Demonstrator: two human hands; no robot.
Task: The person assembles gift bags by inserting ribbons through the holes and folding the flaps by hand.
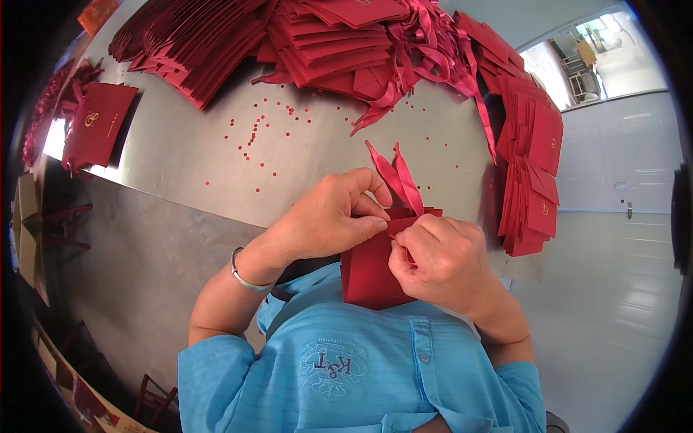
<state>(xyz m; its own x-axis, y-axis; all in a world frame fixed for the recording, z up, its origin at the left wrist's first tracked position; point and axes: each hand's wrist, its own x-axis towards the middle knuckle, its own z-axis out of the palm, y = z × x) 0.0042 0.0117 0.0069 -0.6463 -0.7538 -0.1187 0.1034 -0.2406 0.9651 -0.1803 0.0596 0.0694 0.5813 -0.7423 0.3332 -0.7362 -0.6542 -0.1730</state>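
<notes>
A dark red paper gift bag rests upright against my shirt at the table's near edge. Over its top edge my left hand closes in a pinch, thumb and forefinger together at the rim; whether ribbon or paper is between them is hidden. My right hand is curled at the bag's right upper corner, a bit of red ribbon showing between its fingers. Two ends of a crimson satin ribbon stick up from the bag's opening, pointing away from me.
Flat red bags lie in tall stacks along the metal table's far side, beside a heap of ribbons. More bags stack at right. Small red paper dots are scattered about. One bag stands at far left.
</notes>
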